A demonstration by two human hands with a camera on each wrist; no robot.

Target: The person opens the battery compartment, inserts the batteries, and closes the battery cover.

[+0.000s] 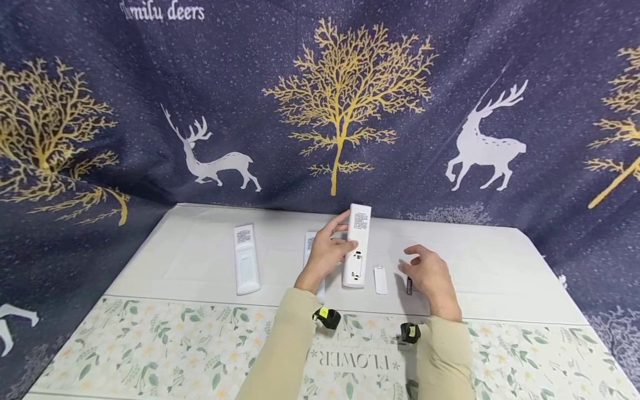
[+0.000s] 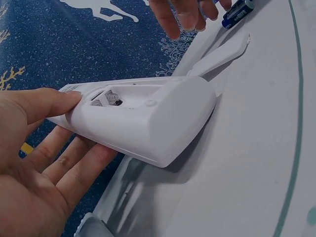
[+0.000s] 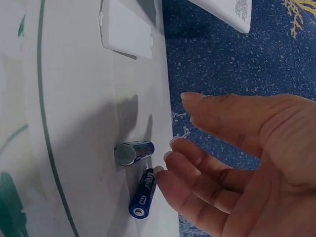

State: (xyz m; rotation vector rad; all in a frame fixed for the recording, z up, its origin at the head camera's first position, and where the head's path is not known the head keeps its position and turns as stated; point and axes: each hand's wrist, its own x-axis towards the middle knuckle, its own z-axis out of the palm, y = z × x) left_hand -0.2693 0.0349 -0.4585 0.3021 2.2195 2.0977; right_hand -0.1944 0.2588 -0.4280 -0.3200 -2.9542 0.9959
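Note:
A white remote control (image 1: 361,236) stands tilted on the table, back side facing up. My left hand (image 1: 327,253) holds it, thumb on the back and fingers along the other side. In the left wrist view the uncovered battery compartment shows a metal spring (image 2: 113,97). To the remote's right lies its white battery cover (image 1: 380,280). My right hand (image 1: 434,278) hovers above the table with loosely bent fingers and nothing between them. Two blue AAA batteries (image 3: 143,195) lie close to its fingertips in the right wrist view, one partly alongside the other.
Another white remote (image 1: 247,264) lies back side up at the left. A pale blue remote (image 1: 311,241) is partly hidden behind my left hand and wrist. A floral cloth strip (image 1: 175,344) covers the table's near part; a dark blue curtain (image 1: 300,166) hangs behind.

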